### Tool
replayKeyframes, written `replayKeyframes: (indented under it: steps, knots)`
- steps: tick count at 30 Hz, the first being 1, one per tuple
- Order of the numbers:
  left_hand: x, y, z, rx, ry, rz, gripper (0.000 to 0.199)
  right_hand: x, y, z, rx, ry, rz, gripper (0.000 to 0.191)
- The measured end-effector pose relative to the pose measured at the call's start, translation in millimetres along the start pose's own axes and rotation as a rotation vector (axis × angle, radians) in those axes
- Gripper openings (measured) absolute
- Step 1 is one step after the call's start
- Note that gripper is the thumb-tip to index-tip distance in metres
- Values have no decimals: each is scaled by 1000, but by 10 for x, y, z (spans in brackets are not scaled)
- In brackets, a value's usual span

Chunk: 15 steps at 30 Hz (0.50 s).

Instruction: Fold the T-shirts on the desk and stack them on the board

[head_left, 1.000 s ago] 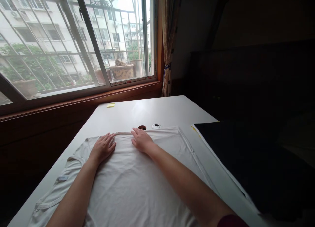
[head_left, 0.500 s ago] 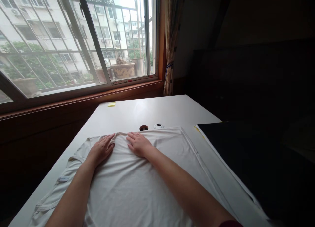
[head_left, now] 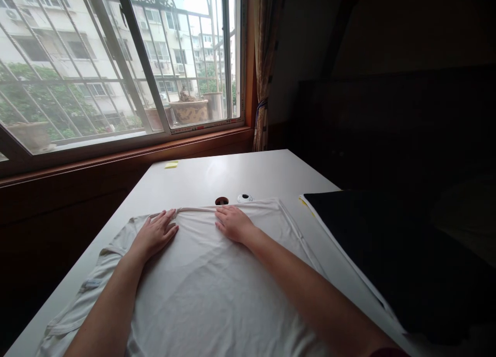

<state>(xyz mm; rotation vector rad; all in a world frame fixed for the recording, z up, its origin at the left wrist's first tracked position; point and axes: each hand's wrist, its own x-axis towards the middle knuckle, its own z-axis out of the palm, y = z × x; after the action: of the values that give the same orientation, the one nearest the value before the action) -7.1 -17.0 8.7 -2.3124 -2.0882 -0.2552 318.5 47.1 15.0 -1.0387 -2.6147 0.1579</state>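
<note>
A white garment lies spread over the white table, with a small label near its left edge. My left hand rests flat on the garment's far left part, its fingers apart near the far edge. To the right of it, my right hand lies palm down on the cloth, fingertips at the far edge just below the hole in the table. Light wrinkles run across the fabric around both hands. Neither hand grips the cloth.
A dark, flat item with a white edge covers the table's right side. Beyond the garment are a round hole, a white round fitting and a yellow note. A barred window and a curtain stand behind.
My right hand has slid right along the far edge, away from my left hand, and the cloth between them looks smoother. The whole view has shifted slightly.
</note>
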Motion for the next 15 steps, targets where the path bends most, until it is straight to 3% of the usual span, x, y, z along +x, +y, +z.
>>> replayKeyframes:
  steps: [6,15]
  knots:
    - [-9,-13,-3,6,-42,-8,71,-155,213,-24,45,-106,31,61]
    - [-7,-12,15,15,-88,-25,79,-468,735,-227,5,-141,125,63]
